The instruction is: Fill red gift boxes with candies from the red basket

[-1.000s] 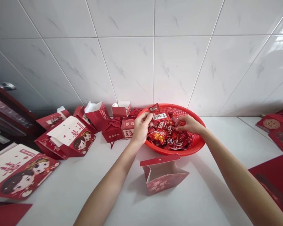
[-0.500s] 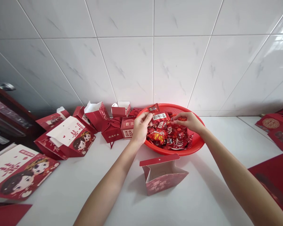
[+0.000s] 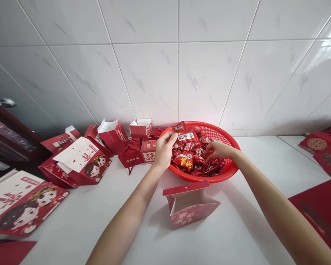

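My left hand (image 3: 166, 149) is closed at the left rim of the red plastic basket (image 3: 233, 170), pinching a small red-wrapped candy (image 3: 178, 127) between thumb and fingers. Against those fingertips shows a red and white candy packet (image 3: 186, 137); I cannot tell if it is gripped too. Inside the basket, my right hand (image 3: 218, 149) has its fingers curled down among the wrapped candies (image 3: 185, 161); its fingertips are partly hidden, and what they grip is unclear. In front of the basket stands a red paper gift box (image 3: 191, 217), its top open and its flap folded back.
Several red gift boxes (image 3: 131, 152) stand along the wall at the left, some with open tops. Larger boxes with cartoon figures (image 3: 33, 206) are nearer at left. More red boxes (image 3: 320, 209) lie at right. A tiled wall (image 3: 204, 81) rises behind the white counter (image 3: 121, 206).
My right hand has moved slightly down and deeper into the candies, and some of them have shifted. My left hand keeps its candy in nearly the same place.
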A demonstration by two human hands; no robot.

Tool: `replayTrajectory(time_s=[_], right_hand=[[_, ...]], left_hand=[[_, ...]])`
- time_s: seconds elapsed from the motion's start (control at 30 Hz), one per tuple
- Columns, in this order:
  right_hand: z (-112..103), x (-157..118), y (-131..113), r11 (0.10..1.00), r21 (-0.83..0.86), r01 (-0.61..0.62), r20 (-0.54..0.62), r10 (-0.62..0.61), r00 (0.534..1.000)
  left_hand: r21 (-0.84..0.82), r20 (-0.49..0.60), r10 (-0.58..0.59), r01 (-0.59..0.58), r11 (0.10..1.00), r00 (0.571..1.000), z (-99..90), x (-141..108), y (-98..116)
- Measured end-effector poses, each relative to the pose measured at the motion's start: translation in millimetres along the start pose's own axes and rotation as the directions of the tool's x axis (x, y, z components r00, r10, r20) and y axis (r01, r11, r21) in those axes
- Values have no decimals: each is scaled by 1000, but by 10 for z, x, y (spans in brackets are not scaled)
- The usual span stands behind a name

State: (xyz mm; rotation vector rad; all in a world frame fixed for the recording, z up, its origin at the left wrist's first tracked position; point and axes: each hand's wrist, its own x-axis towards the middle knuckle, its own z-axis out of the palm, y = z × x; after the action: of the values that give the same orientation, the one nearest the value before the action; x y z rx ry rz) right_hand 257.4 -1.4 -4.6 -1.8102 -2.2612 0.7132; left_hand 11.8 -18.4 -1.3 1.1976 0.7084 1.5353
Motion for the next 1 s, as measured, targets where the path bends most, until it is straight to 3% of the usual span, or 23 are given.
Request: replayTrajectory(time_s=[0.2,0.4,0.6,0.83,1.0], right_hand=[[-11,-19,-26,1000,0,-13,91,13,996],[-53,-73,-75,994,112,14,137,-30,990],[-71,-155,-159,971,234,-59,177,17,984],[-38,-79,-110,959,243,-149,87,132,987],[-24,-42,-50,969,184,-166,-99,186,978]], left_hand=[[2,1,2,-2,1000,1000,4,-3,5],[1,-7,-14,14,1000,1000,-10,7,-13],[3,-10,-27,27,1000,1000,3,-3,21],[7,-3,-20,20,1000,1000,15,-5,27],[11,-9,-20,20,1000,1000,18,-9,32]])
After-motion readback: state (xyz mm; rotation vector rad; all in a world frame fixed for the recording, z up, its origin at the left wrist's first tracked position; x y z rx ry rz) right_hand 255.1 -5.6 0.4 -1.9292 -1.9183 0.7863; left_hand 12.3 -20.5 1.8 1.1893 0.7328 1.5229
